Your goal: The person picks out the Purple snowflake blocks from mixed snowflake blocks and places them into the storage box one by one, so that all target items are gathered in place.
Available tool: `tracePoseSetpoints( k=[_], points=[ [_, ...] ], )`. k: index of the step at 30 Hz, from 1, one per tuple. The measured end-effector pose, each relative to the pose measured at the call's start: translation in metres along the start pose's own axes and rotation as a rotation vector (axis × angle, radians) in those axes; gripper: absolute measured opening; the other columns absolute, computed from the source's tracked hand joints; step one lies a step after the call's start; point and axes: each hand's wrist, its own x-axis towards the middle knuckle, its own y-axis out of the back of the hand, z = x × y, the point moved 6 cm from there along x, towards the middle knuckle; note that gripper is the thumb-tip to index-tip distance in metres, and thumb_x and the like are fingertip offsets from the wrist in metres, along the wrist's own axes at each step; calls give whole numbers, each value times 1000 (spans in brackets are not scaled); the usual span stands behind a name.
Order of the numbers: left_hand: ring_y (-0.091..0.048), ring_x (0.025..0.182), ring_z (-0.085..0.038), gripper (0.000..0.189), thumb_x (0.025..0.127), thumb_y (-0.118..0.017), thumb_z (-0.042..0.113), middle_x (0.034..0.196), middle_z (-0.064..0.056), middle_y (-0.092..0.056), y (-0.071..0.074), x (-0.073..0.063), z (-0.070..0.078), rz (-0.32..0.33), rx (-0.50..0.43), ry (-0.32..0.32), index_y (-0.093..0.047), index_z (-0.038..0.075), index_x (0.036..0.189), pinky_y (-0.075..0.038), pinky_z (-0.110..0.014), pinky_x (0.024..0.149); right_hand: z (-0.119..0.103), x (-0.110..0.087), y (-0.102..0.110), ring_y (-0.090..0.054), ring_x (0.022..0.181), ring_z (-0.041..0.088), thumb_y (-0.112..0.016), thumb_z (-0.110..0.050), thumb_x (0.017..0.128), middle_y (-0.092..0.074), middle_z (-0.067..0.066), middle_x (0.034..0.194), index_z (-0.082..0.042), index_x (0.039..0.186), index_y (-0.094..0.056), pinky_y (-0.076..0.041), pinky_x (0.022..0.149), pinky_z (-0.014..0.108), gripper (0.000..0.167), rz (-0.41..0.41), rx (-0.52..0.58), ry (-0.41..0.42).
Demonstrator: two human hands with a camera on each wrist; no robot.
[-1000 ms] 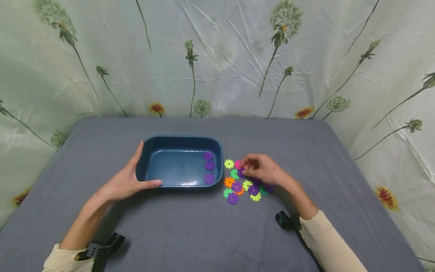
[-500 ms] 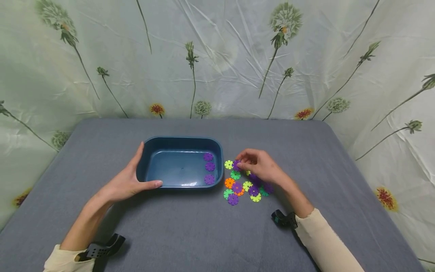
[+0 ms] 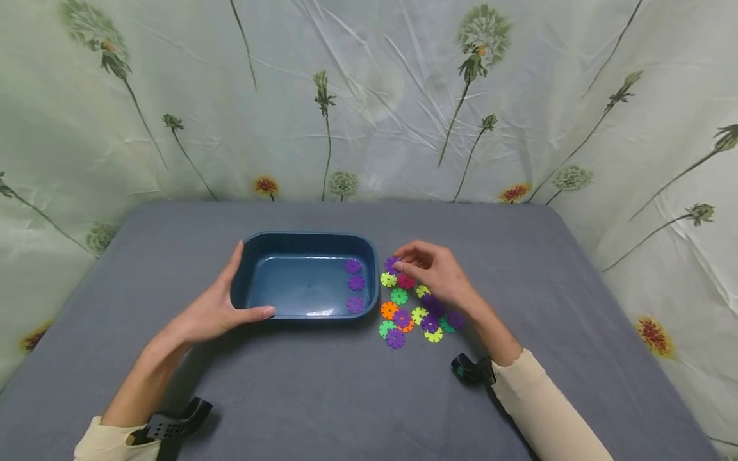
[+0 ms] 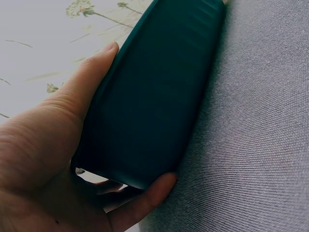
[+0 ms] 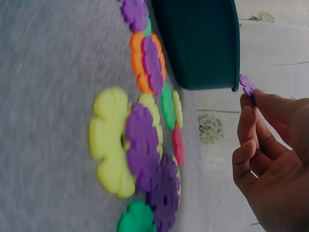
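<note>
My left hand (image 3: 213, 312) grips the left end of a dark blue plastic bin (image 3: 294, 285), thumb along its near side and fingers around its end. The left wrist view shows the outside of the bin (image 4: 149, 92) between thumb and fingers. Inside, three purple snowflake discs (image 3: 355, 282) lie in a column near the right wall. My right hand (image 3: 437, 272) pinches another purple snowflake disc (image 3: 391, 264) between thumb and fingertips, just right of the bin. In the right wrist view that held disc (image 5: 246, 85) appears beside the rim, above the table.
A loose cluster of notched discs lies right of the bin, among them a pink disc (image 3: 406, 281), an orange disc (image 3: 389, 310) and a green disc (image 3: 399, 296). Some overlap. Grey cloth (image 3: 323, 390) covers the table, and a flower-printed curtain (image 3: 380, 96) hangs behind.
My right hand has lifted the purple disc off the cluster and moved it left and away from me, uncovering the pink disc. My left hand and the bin have stayed put.
</note>
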Motion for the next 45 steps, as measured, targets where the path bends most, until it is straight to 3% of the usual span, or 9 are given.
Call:
tracePoseSetpoints(
  k=[5, 15, 26, 34, 45],
  points=[
    [-7, 155, -62, 137, 84, -85, 46, 174, -24, 13, 1, 0, 0, 6, -4, -12, 25, 29, 163, -21, -84, 112, -6, 3, -2, -72, 90, 31, -73, -20, 99, -77, 11, 104, -11, 113, -76, -55, 73, 24, 17, 32, 44, 5],
    [-8, 154, -63, 137, 84, -85, 44, 174, -24, 14, 1, 0, -1, 6, -15, -12, 26, 30, 163, -22, -84, 111, -15, 7, -13, -71, 90, 30, -74, -22, 98, -78, 9, 105, -13, 113, -76, -55, 71, 25, 18, 22, 55, 23],
    [-6, 155, -62, 138, 83, -86, 45, 174, -25, 13, -1, 0, -2, 2, -26, -8, 25, 28, 164, -20, -84, 112, -18, 13, -24, -69, 92, 17, -74, -22, 98, -79, 7, 104, -13, 112, -76, -54, 78, 25, 17, 24, 64, 36],
    [-5, 155, -63, 138, 84, -85, 44, 173, -25, 14, 1, 1, -1, 7, -25, 4, 26, 28, 163, -19, -85, 112, -23, 20, -28, -70, 91, 14, -73, -25, 99, -79, 3, 102, -17, 112, -77, -49, 75, 24, 16, 26, 70, 49],
    [-4, 155, -64, 138, 84, -85, 44, 173, -27, 14, -1, 2, -2, 11, -8, 12, 25, 25, 164, -19, -85, 112, -24, 25, -36, -68, 89, 16, -74, -24, 98, -78, 2, 104, -17, 112, -77, -53, 75, 26, 16, 4, 64, 57]
  ],
)
